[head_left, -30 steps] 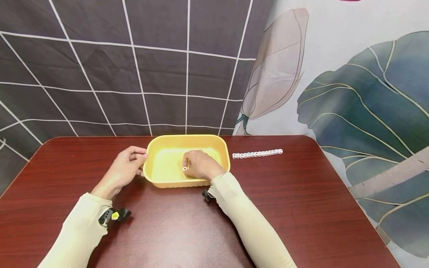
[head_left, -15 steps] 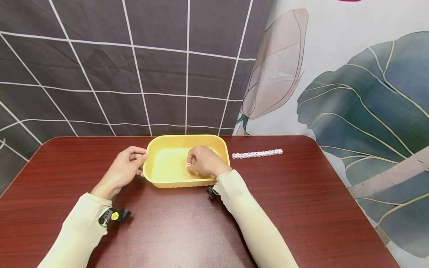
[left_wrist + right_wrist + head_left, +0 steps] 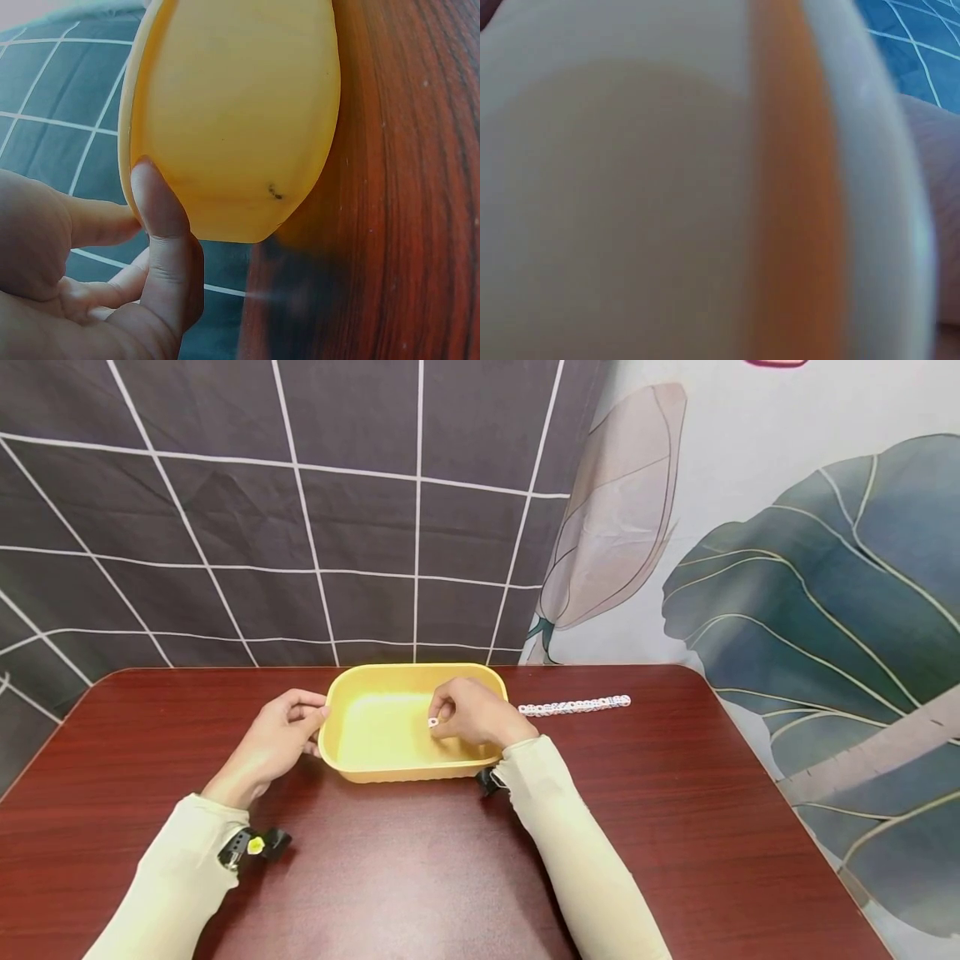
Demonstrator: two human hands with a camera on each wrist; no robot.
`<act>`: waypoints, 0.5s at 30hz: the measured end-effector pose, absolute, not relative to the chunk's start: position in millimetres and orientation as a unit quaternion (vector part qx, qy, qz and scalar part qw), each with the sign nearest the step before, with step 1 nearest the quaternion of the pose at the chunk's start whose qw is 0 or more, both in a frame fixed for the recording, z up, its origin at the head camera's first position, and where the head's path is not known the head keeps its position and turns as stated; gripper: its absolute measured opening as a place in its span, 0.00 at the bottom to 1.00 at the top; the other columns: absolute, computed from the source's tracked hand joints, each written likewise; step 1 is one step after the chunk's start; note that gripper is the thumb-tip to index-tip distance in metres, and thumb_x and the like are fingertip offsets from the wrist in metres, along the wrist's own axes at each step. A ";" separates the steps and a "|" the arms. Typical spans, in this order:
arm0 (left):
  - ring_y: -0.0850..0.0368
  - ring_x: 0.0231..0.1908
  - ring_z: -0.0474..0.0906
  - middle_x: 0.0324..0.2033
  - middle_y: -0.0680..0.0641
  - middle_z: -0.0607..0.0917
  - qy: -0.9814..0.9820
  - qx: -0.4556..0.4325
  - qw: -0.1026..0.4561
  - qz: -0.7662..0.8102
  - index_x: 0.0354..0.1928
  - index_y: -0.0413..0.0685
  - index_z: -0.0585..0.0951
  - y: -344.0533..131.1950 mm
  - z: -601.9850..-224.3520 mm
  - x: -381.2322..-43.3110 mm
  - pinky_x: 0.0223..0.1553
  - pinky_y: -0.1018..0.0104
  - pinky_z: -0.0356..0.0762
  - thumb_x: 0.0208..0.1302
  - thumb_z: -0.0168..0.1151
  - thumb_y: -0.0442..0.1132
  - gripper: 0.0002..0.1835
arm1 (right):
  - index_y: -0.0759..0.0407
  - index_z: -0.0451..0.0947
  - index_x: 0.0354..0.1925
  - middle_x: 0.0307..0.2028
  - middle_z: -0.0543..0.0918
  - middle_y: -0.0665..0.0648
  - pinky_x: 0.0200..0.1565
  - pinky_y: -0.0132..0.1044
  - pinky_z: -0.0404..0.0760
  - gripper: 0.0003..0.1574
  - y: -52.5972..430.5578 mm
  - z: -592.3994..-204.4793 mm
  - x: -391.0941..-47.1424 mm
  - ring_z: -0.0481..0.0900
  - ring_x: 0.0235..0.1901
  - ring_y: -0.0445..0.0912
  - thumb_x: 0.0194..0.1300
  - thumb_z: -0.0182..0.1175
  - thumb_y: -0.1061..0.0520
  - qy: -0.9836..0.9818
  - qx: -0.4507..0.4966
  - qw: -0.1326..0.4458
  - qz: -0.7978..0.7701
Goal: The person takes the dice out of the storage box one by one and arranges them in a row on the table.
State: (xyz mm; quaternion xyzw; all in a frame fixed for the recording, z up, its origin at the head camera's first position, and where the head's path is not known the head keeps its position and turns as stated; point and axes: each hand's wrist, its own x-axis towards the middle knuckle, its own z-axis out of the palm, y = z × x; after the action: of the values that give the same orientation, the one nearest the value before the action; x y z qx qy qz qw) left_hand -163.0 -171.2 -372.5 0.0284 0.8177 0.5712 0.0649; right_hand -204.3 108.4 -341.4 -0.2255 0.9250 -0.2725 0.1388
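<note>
A yellow plastic basin [image 3: 378, 770] stands at the far side of the table. At its left end my left hand [image 3: 276, 739] pinches the rim; in the left wrist view the thumb [image 3: 161, 202] presses on the outer wall. My right hand [image 3: 474, 713] reaches down inside the basin and pinches a small white die [image 3: 432, 723] between thumb and fingertips. A row of white dice [image 3: 573, 706] with red and blue dots lies to the right of the basin. The basin's blurred wall [image 3: 795, 187] fills most of the right wrist view, hiding the right fingers there.
The dark red wooden table [image 3: 390, 877] reaches back to a grey curtain [image 3: 255, 510] with white grid lines. A leaf-patterned cloth [image 3: 817, 593] hangs along the right side. Each wrist carries a black strap-on camera [image 3: 255, 846].
My right hand has slid to the right and slightly back inside the basin, with the die still pinched. The left hand stays on the rim, and the basin keeps its place.
</note>
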 end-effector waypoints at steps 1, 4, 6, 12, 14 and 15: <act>0.65 0.25 0.78 0.37 0.47 0.81 0.818 0.028 0.065 0.570 0.61 0.26 0.68 -171.4 -372.5 -163.0 0.29 0.69 0.84 0.78 0.52 0.35 0.20 | 0.55 0.83 0.31 0.27 0.77 0.47 0.34 0.27 0.71 0.05 109.9 -340.6 -204.7 0.72 0.29 0.40 0.58 0.70 0.63 0.925 -0.229 0.137 -0.272; 0.65 0.24 0.78 0.38 0.45 0.81 0.820 0.028 0.063 0.568 0.61 0.26 0.68 -171.8 -372.5 -162.9 0.29 0.69 0.84 0.78 0.53 0.35 0.20 | 0.56 0.84 0.30 0.26 0.77 0.48 0.35 0.27 0.72 0.04 115.0 -338.0 -205.7 0.73 0.30 0.39 0.57 0.70 0.64 0.921 -0.238 0.133 -0.278; 0.64 0.24 0.78 0.38 0.44 0.81 0.821 0.027 0.064 0.567 0.61 0.26 0.68 -172.0 -372.7 -162.8 0.29 0.69 0.84 0.78 0.53 0.35 0.20 | 0.57 0.84 0.30 0.26 0.77 0.48 0.35 0.27 0.72 0.04 118.8 -336.1 -206.3 0.73 0.30 0.39 0.56 0.69 0.64 0.917 -0.242 0.132 -0.287; 0.64 0.26 0.79 0.39 0.42 0.82 0.818 0.025 0.069 0.570 0.62 0.26 0.68 -171.8 -373.2 -162.7 0.30 0.69 0.85 0.78 0.53 0.36 0.20 | 0.55 0.83 0.29 0.25 0.79 0.49 0.35 0.28 0.73 0.05 130.1 -332.0 -208.0 0.74 0.30 0.40 0.56 0.70 0.63 0.918 -0.242 0.118 -0.292; 0.64 0.26 0.79 0.40 0.41 0.82 0.818 0.026 0.068 0.570 0.62 0.27 0.68 -171.8 -373.4 -163.0 0.30 0.69 0.85 0.78 0.53 0.36 0.20 | 0.54 0.83 0.30 0.25 0.79 0.49 0.35 0.29 0.74 0.05 133.4 -330.2 -208.5 0.75 0.30 0.40 0.56 0.71 0.63 0.918 -0.239 0.116 -0.294; 0.64 0.26 0.79 0.40 0.41 0.82 0.818 0.027 0.067 0.571 0.62 0.27 0.68 -171.8 -373.4 -163.2 0.30 0.69 0.85 0.78 0.53 0.36 0.20 | 0.55 0.83 0.30 0.26 0.79 0.49 0.35 0.29 0.74 0.05 135.1 -328.9 -208.7 0.75 0.30 0.41 0.56 0.71 0.63 0.918 -0.237 0.115 -0.296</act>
State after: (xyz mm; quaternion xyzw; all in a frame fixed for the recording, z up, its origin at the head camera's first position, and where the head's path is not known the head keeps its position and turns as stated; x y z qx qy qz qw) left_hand -163.2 -171.8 -373.4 0.0269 0.8180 0.5706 0.0673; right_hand -208.7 135.1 -328.9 -0.2370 0.9183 -0.2956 0.1152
